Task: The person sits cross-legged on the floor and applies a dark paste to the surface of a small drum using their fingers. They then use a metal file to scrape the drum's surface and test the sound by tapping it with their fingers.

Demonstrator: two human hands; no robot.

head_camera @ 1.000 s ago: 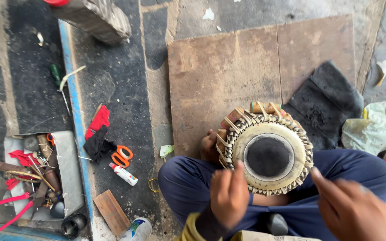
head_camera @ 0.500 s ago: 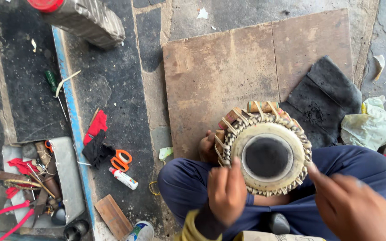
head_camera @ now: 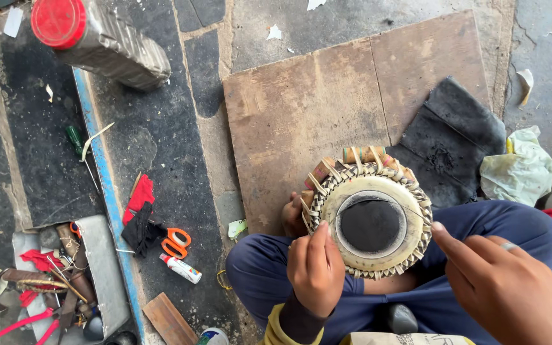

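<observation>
A small hand drum point(head_camera: 370, 211) with a pale skin, a black centre patch and woven strap lacing stands between my crossed legs in blue trousers point(head_camera: 257, 281). My left hand point(head_camera: 316, 271) is closed at the drum's near left rim, thumb up against the lacing. My right hand point(head_camera: 503, 287) comes in from the right, its fingers pinched beside the right rim. A thin thread point(head_camera: 420, 213) shows over that edge of the skin, running toward my right fingers. What my left fingers pinch is hidden.
A brown board point(head_camera: 327, 108) lies on the stone floor behind the drum, a black cloth point(head_camera: 455, 137) and a pale rag point(head_camera: 522, 169) to its right. Left are orange scissors point(head_camera: 175, 243), a small tube point(head_camera: 180, 268), a metal tool tray point(head_camera: 94, 275) and a red-capped bottle point(head_camera: 97, 41).
My left hand has risen from my lap to the drum's rim. My right hand has crept closer to the right rim. The drum stays put.
</observation>
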